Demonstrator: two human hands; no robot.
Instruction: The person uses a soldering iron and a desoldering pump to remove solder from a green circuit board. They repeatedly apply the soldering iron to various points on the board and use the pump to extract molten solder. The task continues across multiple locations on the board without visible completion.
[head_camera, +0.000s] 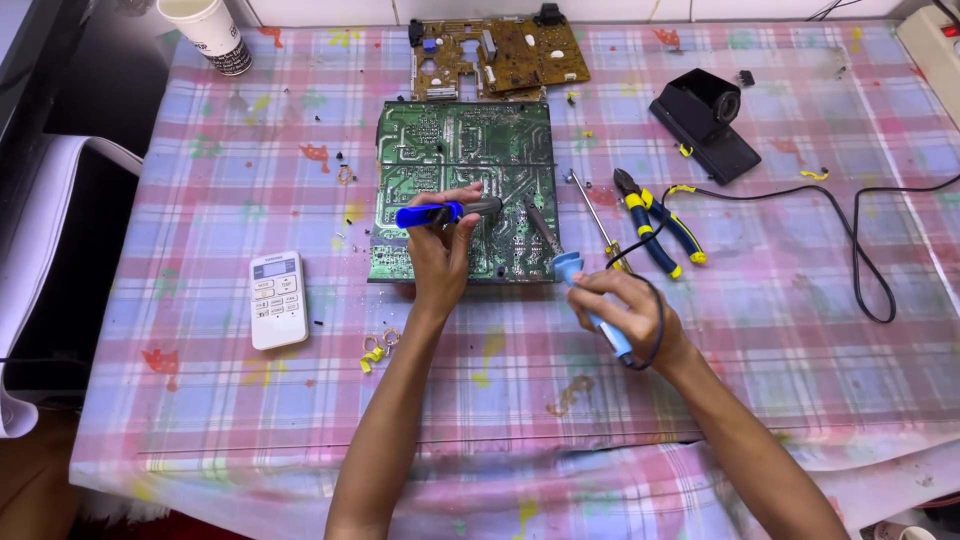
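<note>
A large green circuit board (460, 160) lies flat in the middle of the table. My left hand (442, 250) rests over the board's lower part and grips a blue and grey desoldering pump (440, 212), held level. My right hand (625, 315) is just off the board's lower right corner and holds a light blue soldering iron (570, 268). The iron's metal tip (540, 225) points up-left onto the board, close to the pump's end. The iron's black cord loops around my right wrist.
A brown circuit board (500, 55) lies behind the green one. To the right are a screwdriver (592, 212), blue-and-yellow pliers (655, 220) and a black iron stand (705, 125). A white remote control (277, 298) lies at left, a paper cup (210, 32) at the far left corner, and a white power strip (935, 45) at far right.
</note>
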